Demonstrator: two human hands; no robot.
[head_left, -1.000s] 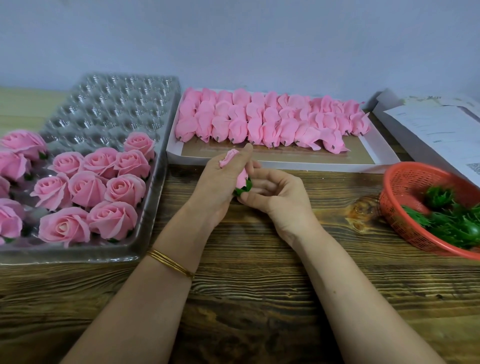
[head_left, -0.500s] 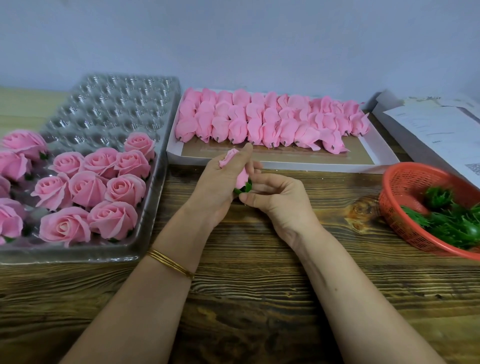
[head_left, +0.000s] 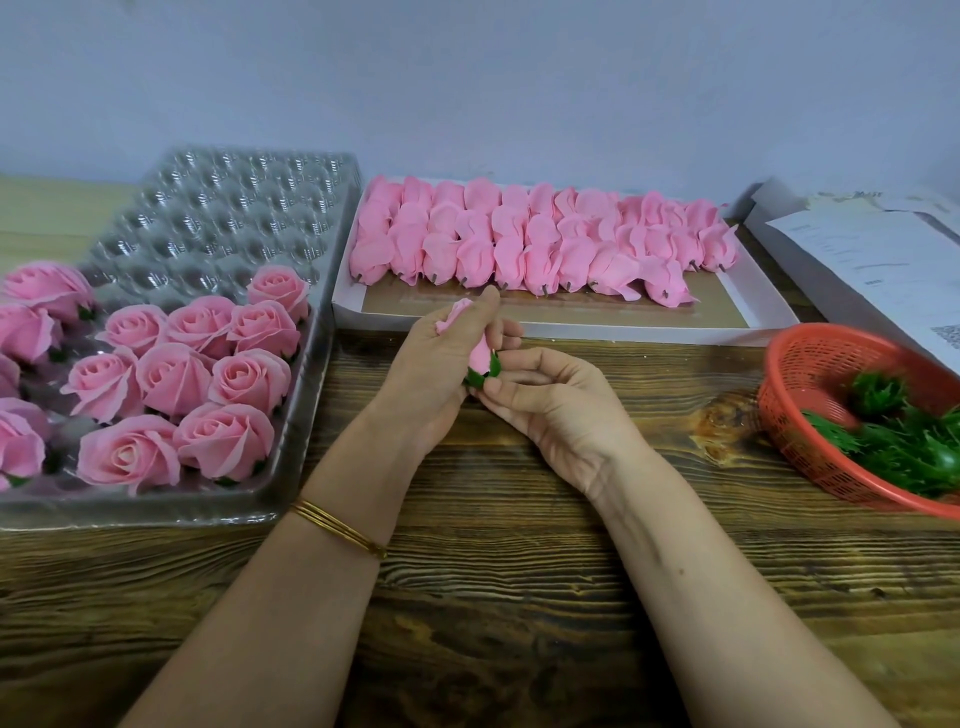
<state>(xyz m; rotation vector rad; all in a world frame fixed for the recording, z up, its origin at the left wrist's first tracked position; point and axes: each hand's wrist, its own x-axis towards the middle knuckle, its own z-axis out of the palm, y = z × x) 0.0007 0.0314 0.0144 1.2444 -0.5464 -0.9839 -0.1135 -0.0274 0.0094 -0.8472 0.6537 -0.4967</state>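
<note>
at the far left a clear plastic tray (head_left: 223, 208) lies on the wooden table (head_left: 493, 571), its near cups filled with finished roses (head_left: 171, 379), petals opened and green showing under some of them; the far cups hold nothing.

just right of the tray, above the table's middle, the left hand (head_left: 431, 374) is wrapped round a pink bud (head_left: 479, 352), fingers curled about the petals and the index finger stretched up along its top. a thin gold bracelet (head_left: 337, 525) sits on that wrist. at the bud's lower end is a green calyx (head_left: 482, 375), and the right hand (head_left: 550, 410) meets it there, thumb and fingertips pinching the green piece from the near right. the two hands touch around the joint.

behind them a white box (head_left: 649, 332) holds rows of unfinished buds (head_left: 540, 244), stems pointing near. at the right edge a red basket (head_left: 810, 353) carries loose green calyxes (head_left: 904, 441), with papers (head_left: 857, 249) beyond it.

the step in hand looks like fitting the calyx onto the bud's base. the fingers hide the joint, so it is hard to tell whether the green piece is fully seated yet. the next move probably calls for a firm push or a small twist with the right fingertips while the left grip stays light enough not to crush the petals, then spreading the petals and setting the flower in a free cup of the tray.
</note>
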